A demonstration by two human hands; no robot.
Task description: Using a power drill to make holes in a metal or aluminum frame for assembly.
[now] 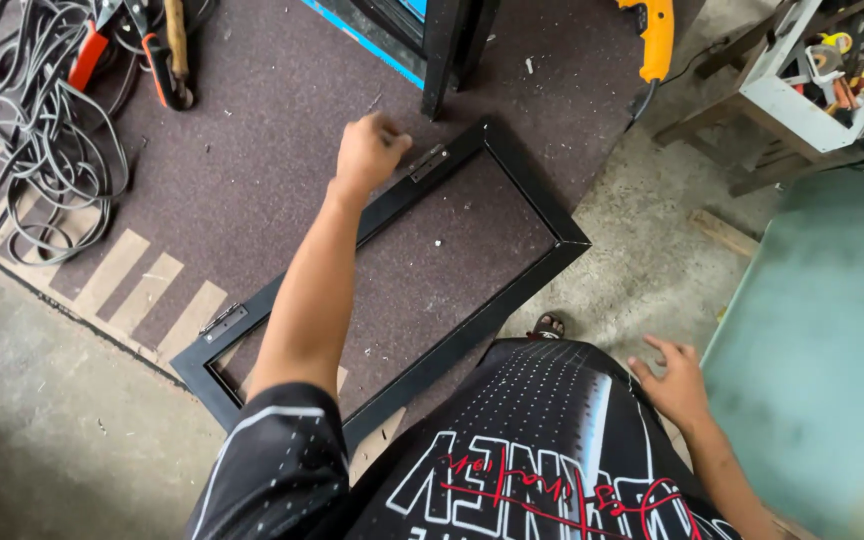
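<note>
I see my left hand [367, 150] reaching out over the black rectangular frame [512, 290], fingers curled into a loose fist at the frame's far long rail, just beside a small metal hinge [429, 161]; whether it grips anything I cannot tell. The frame lies flat on a dark brown mat [272, 130] on the floor, its near corner close to the mat's striped near edge, and a second hinge [223, 321] sits further along the same rail. My right hand [674, 380] hangs open and empty, fingers spread, above the concrete floor [642, 260] next to a pale green panel [822, 360]. Toward the mat's far left corner lies a tangle of grey cable [32, 130] with orange-handled tools [92, 50]. A yellow power drill [655, 35] rests at the mat's far right edge
</note>
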